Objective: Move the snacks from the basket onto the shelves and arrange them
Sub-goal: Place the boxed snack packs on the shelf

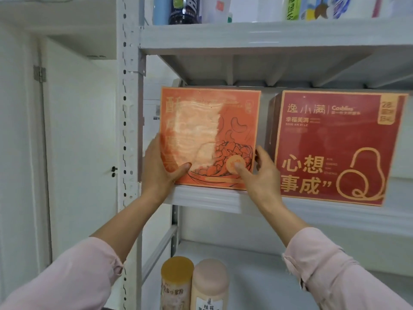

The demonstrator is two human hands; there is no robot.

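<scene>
An orange snack box [223,113] with a cashew drawing stands upright at the left end of the middle shelf [205,196]. My left hand [159,168] holds its lower left edge, thumb across the front and fingers behind the side. My right hand [257,173] holds its lower right edge, thumb pressed on the front and fingers round the side. A dark red snack box [337,148] stands upright just to the right, with a narrow gap between the two. The basket is out of view.
Bottles and packets [185,10] line the upper shelf. Two round canisters [194,285] stand on the lower shelf below my arms. A perforated white upright [127,108] frames the shelf's left side, with a white door [78,130] beyond it.
</scene>
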